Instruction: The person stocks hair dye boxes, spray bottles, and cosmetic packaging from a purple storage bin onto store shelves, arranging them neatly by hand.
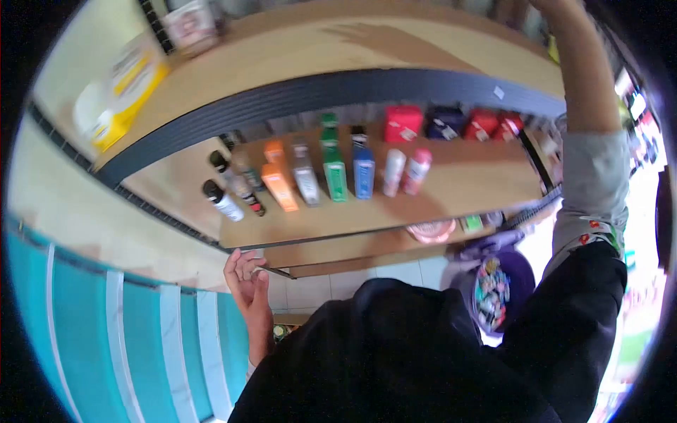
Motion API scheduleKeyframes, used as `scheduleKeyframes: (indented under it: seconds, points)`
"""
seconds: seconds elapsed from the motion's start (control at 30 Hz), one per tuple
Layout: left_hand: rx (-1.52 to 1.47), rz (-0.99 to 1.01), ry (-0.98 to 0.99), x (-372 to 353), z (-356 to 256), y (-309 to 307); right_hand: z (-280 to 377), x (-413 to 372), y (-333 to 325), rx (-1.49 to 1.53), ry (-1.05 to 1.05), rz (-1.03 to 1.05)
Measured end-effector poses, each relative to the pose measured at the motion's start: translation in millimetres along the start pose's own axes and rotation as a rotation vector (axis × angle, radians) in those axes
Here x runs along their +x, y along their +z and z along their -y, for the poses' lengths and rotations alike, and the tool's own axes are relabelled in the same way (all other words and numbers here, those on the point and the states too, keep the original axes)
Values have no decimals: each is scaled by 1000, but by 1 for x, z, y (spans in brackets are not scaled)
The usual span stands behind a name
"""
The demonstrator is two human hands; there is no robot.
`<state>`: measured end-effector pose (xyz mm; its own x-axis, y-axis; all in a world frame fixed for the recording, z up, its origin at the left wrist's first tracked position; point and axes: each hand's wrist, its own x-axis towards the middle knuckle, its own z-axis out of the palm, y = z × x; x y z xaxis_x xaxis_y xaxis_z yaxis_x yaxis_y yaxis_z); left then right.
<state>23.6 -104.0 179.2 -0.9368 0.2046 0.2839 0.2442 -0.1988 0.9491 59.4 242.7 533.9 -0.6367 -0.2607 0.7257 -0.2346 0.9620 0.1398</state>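
My left hand [248, 282] is raised beside the left front corner of the middle shelf [465, 176], its fingers loosely curled and apart, with nothing seen in it. At the top right, my right arm reaches up over the upper shelf [282, 60]; the right hand is cut off by the frame's top edge. A shadow of a hand falls on the upper shelf. Bottles and boxes stand on the middle shelf: an orange box [280, 187], a green box [334, 176], a blue box [364, 173] and a pink can [417, 171].
A purple bucket [522, 285] full of small items stands on the floor at the lower right. Red boxes [403, 123] sit at the back of the middle shelf. A yellow and white pack [130, 92] is on the upper shelf's left. Teal slats [92, 317] line the lower left.
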Motion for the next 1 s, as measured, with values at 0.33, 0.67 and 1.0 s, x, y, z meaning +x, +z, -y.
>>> scheduleKeyframes:
  seconds: [0.33,0.67,1.0]
  points:
    - [37,592,-217,-11,61,148,-49,-379,-112,64,869,-411]
    - [146,919,-399,-136,131,322,-41,-775,-83,504,1902,-635]
    - [393,1069,-598,-301,195,443,13,-1043,13,768,2532,-840]
